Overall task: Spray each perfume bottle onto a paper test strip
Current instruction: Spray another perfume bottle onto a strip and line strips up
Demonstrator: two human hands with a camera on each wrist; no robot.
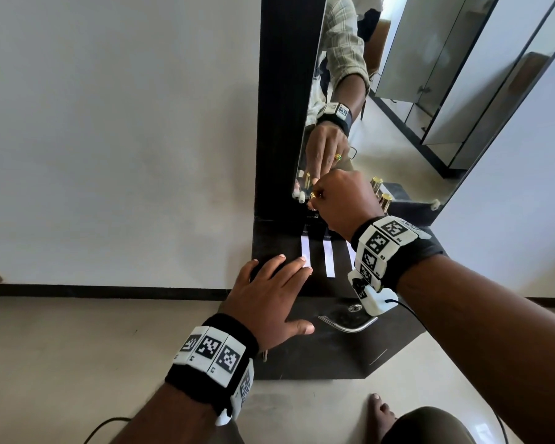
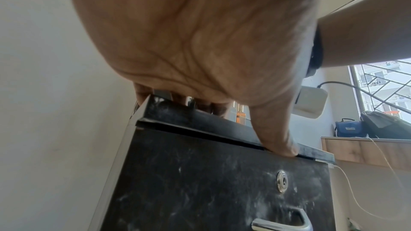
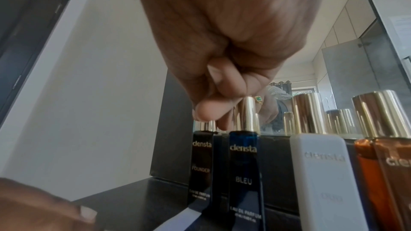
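Four perfume bottles with gold caps stand in a row against the mirror: black, blue, white and orange. My right hand reaches over the left end of the row. Its thumb and fingertips pinch the gold cap of the black bottle. Three white paper strips lie on the cabinet top in front: left, middle, and a third mostly hidden by my right wrist. My left hand lies flat, fingertips pressing the near end of the left strip.
The black cabinet stands against a white wall, with a drawer lock and metal handle on its front. The mirror rises right behind the bottles. A bare foot and a cable are on the floor.
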